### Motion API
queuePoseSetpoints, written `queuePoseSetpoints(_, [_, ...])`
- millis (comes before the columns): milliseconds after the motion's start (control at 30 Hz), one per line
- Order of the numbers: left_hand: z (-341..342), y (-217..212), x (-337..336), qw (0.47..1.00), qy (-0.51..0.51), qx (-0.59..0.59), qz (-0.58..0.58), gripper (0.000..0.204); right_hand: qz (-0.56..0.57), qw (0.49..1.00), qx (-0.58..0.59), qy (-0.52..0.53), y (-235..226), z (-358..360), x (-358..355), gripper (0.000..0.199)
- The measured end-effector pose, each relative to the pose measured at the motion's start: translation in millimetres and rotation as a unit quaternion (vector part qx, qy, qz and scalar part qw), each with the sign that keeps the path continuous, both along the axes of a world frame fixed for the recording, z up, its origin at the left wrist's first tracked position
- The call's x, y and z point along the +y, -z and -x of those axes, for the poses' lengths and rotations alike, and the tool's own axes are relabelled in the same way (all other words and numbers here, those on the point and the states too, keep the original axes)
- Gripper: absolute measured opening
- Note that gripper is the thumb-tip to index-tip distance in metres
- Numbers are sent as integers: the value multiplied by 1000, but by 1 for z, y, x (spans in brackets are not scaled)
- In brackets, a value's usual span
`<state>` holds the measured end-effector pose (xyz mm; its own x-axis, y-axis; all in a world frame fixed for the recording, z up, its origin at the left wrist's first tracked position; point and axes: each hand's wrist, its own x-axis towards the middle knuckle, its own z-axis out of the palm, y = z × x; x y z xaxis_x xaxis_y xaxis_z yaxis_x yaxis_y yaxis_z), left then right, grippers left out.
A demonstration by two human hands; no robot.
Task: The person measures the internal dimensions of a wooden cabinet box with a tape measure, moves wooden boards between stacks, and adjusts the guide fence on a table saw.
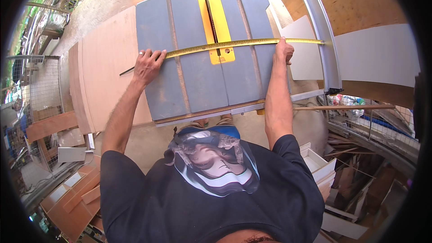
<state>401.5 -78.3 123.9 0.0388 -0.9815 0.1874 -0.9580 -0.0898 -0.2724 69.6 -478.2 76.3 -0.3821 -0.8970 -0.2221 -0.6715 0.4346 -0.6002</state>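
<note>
A yellow tape measure blade (243,43) is stretched across a grey table saw top (202,87). It passes over the yellow throat plate (216,22) with its dark blade slot, and its right end meets the metal rip fence (325,40). My left hand (150,66) is closed at the tape's left end, near the saw table's left edge. From under that hand a thin dark stick (127,71), perhaps a pencil, pokes out leftward. My right hand (283,52) pinches the tape near the table's right edge. The tape's case does not show.
A pale wooden panel (110,63) adjoins the saw table's left side. Beyond the fence lie a white sheet (375,51) and plywood (364,2). Wood offcuts (74,198) are piled at lower left. White drawer-like boxes (315,164) and more scraps (378,184) stand at lower right.
</note>
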Motion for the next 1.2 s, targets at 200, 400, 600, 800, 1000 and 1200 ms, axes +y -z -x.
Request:
queuePoseSetpoints(200, [-6, 2, -13, 999, 38, -8, -29, 38, 128, 979, -100, -126, 21, 66, 7, 55])
queuePoseSetpoints(400, [7, -3, -5, 998, 9, 34, -53, 37, 298, 951, 45, -66, 15, 163, 161, 34])
queuePoseSetpoints(600, [8, -10, -12, 997, 19, 31, -68, 39, 95, 970, -186, -121, 51, 212, 275, 52])
queuePoseSetpoints(800, [9, -11, -12, 997, 14, 27, -72, 38, -37, 964, 16, -263, 48, 176, 263, 53])
queuePoseSetpoints(1000, [12, -12, -11, 996, -9, 27, -80, 36, -69, 975, 100, -188, 67, 158, 250, 36])
queuePoseSetpoints(1200, [15, -5, -8, 997, -19, 11, -73, 38, -103, 965, 33, -238, 66, 170, 245, 29])
